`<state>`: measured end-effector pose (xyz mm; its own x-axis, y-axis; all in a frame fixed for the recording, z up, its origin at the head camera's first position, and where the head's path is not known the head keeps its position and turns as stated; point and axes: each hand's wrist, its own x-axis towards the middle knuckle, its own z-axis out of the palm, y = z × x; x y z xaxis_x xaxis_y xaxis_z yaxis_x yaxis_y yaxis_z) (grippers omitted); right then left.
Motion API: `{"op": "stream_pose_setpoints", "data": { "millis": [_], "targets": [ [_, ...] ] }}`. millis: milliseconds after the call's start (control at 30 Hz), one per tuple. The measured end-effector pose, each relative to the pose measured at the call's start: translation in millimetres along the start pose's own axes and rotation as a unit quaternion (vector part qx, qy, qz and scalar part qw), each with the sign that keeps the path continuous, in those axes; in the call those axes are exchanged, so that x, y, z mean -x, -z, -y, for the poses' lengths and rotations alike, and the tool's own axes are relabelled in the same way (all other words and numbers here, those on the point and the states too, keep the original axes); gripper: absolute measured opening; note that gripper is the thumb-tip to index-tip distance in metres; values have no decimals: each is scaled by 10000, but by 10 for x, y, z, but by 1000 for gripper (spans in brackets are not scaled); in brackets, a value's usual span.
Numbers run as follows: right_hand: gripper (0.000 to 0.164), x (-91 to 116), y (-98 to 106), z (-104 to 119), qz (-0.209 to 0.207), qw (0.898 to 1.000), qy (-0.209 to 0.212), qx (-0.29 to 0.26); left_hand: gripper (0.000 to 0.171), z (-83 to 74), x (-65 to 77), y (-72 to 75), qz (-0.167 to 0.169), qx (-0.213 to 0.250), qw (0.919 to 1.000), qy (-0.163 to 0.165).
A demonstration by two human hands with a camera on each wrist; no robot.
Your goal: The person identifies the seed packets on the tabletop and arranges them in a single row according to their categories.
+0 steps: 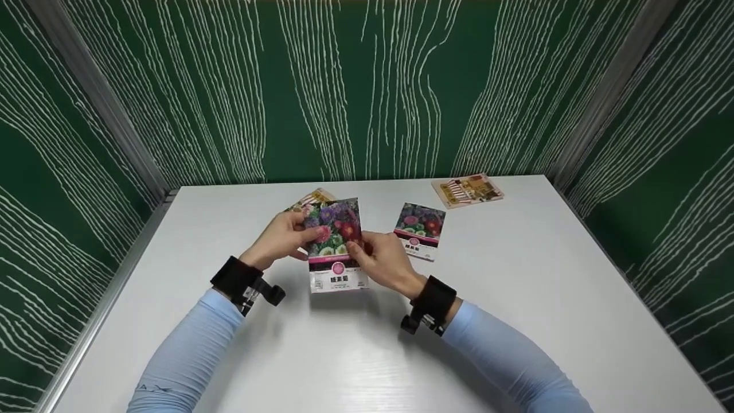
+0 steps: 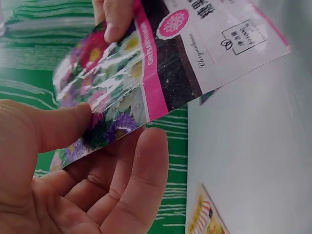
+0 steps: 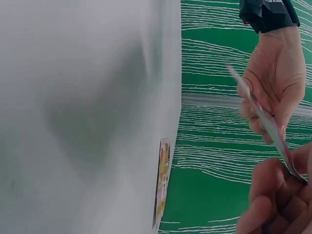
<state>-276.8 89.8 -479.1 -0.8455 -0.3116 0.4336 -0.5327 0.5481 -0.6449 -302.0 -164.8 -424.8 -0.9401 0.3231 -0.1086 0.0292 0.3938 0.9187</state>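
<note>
A flat seed packet (image 1: pixel 337 252) with a photo of colourful chrysanthemums, a pink stripe and a white lower part is held up over the table between both hands. At its upper left, the left hand (image 1: pixel 278 238) pinches it, thumb on the printed face and fingers behind. The right hand (image 1: pixel 390 261) grips the right edge, its thumb also on the front. In the left wrist view the glossy packet (image 2: pixel 170 73) slants across and catches the light. Seen almost edge-on in the right wrist view, the packet (image 3: pixel 268 122) is thin and slightly bent.
A matching chrysanthemum packet (image 1: pixel 421 229) lies just right of the right hand. Farther back on the white table (image 1: pixel 516 298) is a yellow packet (image 1: pixel 469 190) near the rear edge. Another yellow packet (image 1: pixel 316 196) is partly hidden behind the left hand. Green, white-streaked walls enclose the table.
</note>
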Motion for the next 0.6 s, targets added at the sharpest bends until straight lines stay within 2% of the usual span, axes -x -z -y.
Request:
{"op": "stream_pose_setpoints", "data": {
  "millis": [133, 300, 433, 600],
  "targets": [
    [29, -29, -39, -43, 427, 9981, -381, -215, 40, 63, 9, 58, -38, -96, 9998, 181],
    [31, -75, -73, -92, 1101, 9894, -753, -571, 41, 185, 1, 95, -155, 23, 9989, 447],
    [32, -115, -115, -102, 1324, 9861, -859, -528, 42, 245, 0, 104, -308, 73, 9980, 540],
    [35, -144, -184, -67, 1627, 9815, -901, -463, 50, 290, 1, 156, -472, -199, 9959, 740]
  ]
}}
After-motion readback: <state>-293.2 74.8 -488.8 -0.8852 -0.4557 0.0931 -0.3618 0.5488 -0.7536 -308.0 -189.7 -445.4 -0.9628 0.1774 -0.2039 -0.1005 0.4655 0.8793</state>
